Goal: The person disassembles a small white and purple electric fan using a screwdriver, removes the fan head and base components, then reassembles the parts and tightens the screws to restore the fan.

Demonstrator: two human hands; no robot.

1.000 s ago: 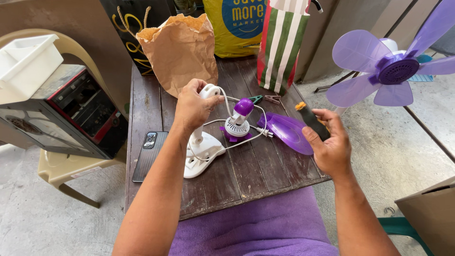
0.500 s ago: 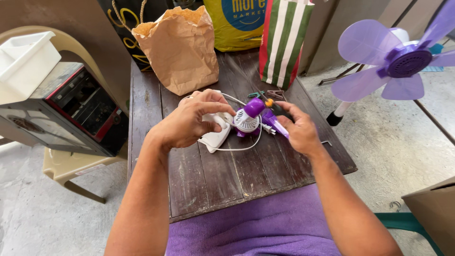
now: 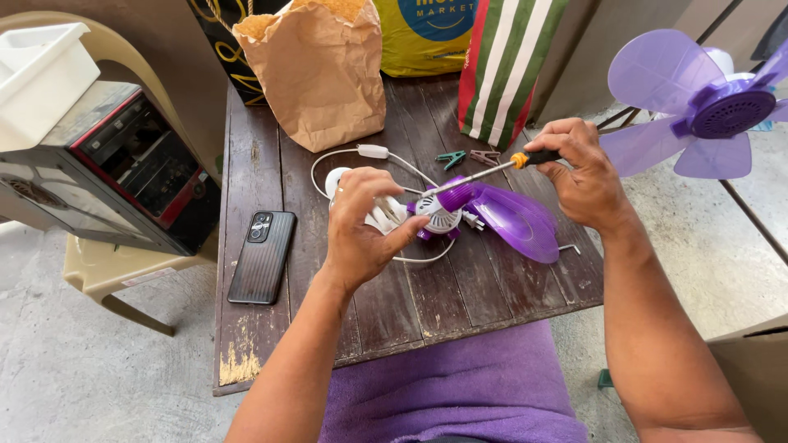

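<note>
We note our left hand (image 3: 361,226) gripping the small fan motor (image 3: 439,215) mid-table; right hand (image 3: 579,168) fingers clasp the screwdriver (image 3: 492,171), tip on it.

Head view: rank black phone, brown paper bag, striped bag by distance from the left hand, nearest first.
From the left hand:
1. Black phone, flat on the table just to the hand's left.
2. Brown paper bag, standing at the table's far edge, up from the hand.
3. Striped bag, far edge too, but off to the right, beyond the right hand's screwdriver.
</note>
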